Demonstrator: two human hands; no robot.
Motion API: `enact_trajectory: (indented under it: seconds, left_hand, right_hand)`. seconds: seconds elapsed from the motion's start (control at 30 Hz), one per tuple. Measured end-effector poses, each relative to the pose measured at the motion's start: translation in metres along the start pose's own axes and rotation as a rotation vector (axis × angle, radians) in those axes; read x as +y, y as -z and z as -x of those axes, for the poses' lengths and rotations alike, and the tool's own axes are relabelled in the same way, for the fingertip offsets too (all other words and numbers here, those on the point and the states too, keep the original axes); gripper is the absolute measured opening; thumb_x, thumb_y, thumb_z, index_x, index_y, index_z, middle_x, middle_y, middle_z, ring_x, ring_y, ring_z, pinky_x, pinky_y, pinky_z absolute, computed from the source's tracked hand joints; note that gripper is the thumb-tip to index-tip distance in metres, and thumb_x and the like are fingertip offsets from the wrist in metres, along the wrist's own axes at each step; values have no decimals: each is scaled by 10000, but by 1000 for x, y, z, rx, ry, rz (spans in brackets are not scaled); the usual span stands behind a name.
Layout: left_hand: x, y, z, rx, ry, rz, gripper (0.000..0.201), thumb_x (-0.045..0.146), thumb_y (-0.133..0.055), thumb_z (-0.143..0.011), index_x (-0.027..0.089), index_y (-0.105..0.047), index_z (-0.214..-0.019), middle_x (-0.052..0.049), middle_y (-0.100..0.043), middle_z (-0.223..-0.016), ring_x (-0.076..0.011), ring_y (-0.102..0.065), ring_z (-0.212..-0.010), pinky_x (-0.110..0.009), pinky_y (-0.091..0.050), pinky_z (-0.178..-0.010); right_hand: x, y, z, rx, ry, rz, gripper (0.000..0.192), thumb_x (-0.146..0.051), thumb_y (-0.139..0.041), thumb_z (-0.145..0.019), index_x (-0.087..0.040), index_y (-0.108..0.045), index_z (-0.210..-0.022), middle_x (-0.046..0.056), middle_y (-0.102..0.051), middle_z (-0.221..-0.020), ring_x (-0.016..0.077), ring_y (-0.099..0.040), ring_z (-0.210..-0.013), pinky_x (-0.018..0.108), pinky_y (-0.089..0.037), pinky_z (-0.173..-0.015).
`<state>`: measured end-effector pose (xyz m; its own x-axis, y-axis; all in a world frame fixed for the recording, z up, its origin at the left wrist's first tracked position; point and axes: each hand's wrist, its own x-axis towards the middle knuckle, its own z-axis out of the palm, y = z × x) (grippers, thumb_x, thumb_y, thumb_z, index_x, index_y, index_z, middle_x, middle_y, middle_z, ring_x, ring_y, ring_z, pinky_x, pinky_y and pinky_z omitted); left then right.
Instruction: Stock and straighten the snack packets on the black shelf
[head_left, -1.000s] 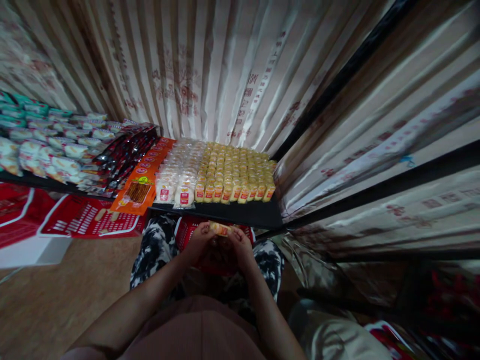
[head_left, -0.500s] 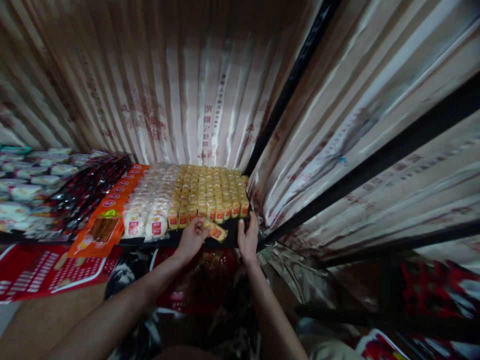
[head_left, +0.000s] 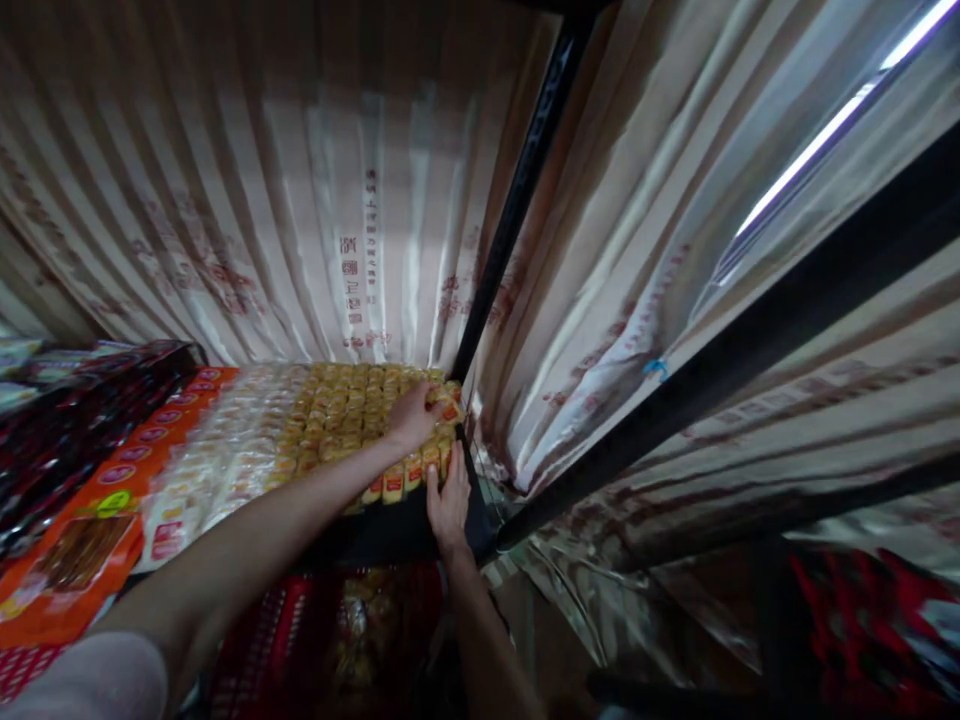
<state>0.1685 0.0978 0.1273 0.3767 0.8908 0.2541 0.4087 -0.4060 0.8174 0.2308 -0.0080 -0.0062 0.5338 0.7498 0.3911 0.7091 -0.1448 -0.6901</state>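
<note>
My left hand [head_left: 416, 415] reaches over the back right corner of the rows of small yellow wrapped cakes [head_left: 337, 408]. Its fingers are closed on one wrapped cake [head_left: 450, 408], held just above or against the others; I cannot tell which. Lower down, my right hand [head_left: 450, 508] lies against the front right end of the rows, thumb and fingers stretched out and apart. Red labels show on the front packs. My left forearm hides part of the rows.
White wrapped packs [head_left: 225, 440], an orange snack bag [head_left: 112, 480] and dark packets [head_left: 90, 430] lie left on the black shelf [head_left: 360, 535]. A red basket [head_left: 277, 630] holding yellow packs stands below. Black posts [head_left: 517, 200] and pale printed curtains [head_left: 390, 230] bound the right and back.
My left hand has carried the wrapped cake from the front of the shelf to the back right corner. My right hand has come against the front end packs. The view has shifted right.
</note>
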Motion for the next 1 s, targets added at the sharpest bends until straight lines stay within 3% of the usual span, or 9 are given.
enact_trajectory:
  seconds: [0.17,0.3,0.43,0.6,0.87,1.0]
  left_hand:
    - [2,-37,-44,-40,-70,-111,325,162,-550,-809,193,-574,-1132,-39,-664,-1032,-162,-612,-941,-300,-460,-876]
    - [1,-51,-62,-132,-139,-311,321,205,-523,-837,221,-561,-1156,-39,-635,-1090,-158,-604,-970,-271,-462,-861]
    - [2,-57,-68,-286,-221,-573,294,223,-474,-862,208,-572,-1139,-57,-625,-1079,-174,-611,-958,-257,-474,-813]
    - [-1,-68,-74,-361,-242,-641,282,140,-464,-844,181,-609,-1083,-81,-630,-1075,-195,-594,-1005,-280,-473,-832]
    - [-8,-86,-85,-390,-190,-693,254,59,-415,-855,126,-648,-930,-95,-657,-964,-181,-581,-976,-279,-471,-839]
    - [-12,-92,-80,-326,-165,-677,278,76,-372,-878,114,-635,-956,-131,-600,-1084,-195,-543,-1028,-291,-471,-839]
  right_hand:
    - [2,1,-3,-13,2,-14,622,-468,-304,-915,-122,-256,-1430,153,-316,-1463,251,-282,-1349,462,-288,-1052]
    - [2,2,-4,-10,-5,-43,607,-464,-322,-911,-132,-287,-1417,151,-346,-1447,248,-313,-1331,454,-297,-1047]
    - [0,4,-4,-13,-14,-72,607,-465,-336,-907,-132,-292,-1413,153,-353,-1440,241,-316,-1328,445,-297,-1050]
    - [-1,5,-4,-36,-41,-93,605,-470,-334,-908,-145,-287,-1415,147,-342,-1448,242,-300,-1338,454,-288,-1053]
    - [5,2,-4,-14,4,-90,610,-469,-334,-915,-130,-273,-1419,148,-320,-1461,232,-280,-1350,457,-286,-1059]
    - [5,2,-3,-13,-2,-78,591,-463,-333,-917,-158,-275,-1420,140,-331,-1457,232,-286,-1350,461,-294,-1059]
